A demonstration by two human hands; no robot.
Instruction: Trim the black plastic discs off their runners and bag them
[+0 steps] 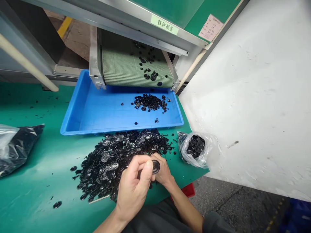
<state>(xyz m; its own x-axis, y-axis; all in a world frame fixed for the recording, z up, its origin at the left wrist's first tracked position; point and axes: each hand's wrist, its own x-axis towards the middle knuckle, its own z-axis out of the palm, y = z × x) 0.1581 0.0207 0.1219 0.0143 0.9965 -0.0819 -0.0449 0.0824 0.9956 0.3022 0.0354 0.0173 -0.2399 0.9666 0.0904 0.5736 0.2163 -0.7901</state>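
My left hand (133,186) is closed, pinching a round black disc (155,166) with a raised rim between thumb and fingers. Just behind it, my right hand (164,170) is curled in close to the disc. Its fingertips are mostly covered by the left hand and the disc, so what they hold cannot be made out. Both hands are over the near right side of a large heap of black plastic parts (104,168), where round discs mix with small thin pieces. To the right, a clear plastic bag (210,147) stands with its mouth apart and black discs inside.
A blue tray (97,119) holding a small pile of black parts (150,103) sits under the end of a green conveyor belt (121,66), which carries more parts. A filled plastic bag (14,152) lies left on the green table (31,191). A white panel (255,106) bounds the right.
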